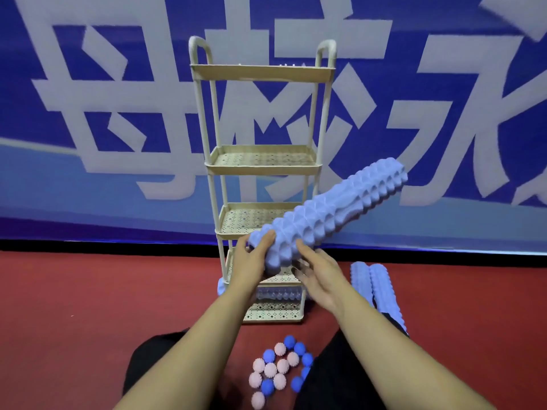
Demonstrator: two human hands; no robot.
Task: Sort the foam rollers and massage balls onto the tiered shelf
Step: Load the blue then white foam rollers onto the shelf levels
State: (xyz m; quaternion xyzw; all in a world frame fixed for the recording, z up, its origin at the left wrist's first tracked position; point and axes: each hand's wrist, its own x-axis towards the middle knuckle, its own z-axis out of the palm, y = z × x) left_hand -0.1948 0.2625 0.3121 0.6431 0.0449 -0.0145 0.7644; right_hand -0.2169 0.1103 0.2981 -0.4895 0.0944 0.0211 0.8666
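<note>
A beige tiered shelf [262, 168] stands on the red floor in front of me. My left hand [251, 258] grips the near end of a long lavender spiked foam roller [328, 214], which slants up to the right across the shelf's lower tiers. Just right of that end, my right hand [318, 276] is blurred, with its fingers apart and nothing in it. Another roller [278, 294] lies on the lowest tier, partly hidden by my arms. Two more rollers [376, 288] lie on the floor to the right. Several pink and blue massage balls [279, 366] sit between my knees.
A blue banner with large white characters [118, 113] covers the wall right behind the shelf. My black-clad knees [331, 380] flank the balls. Red floor stretches to the left of the shelf [88, 291].
</note>
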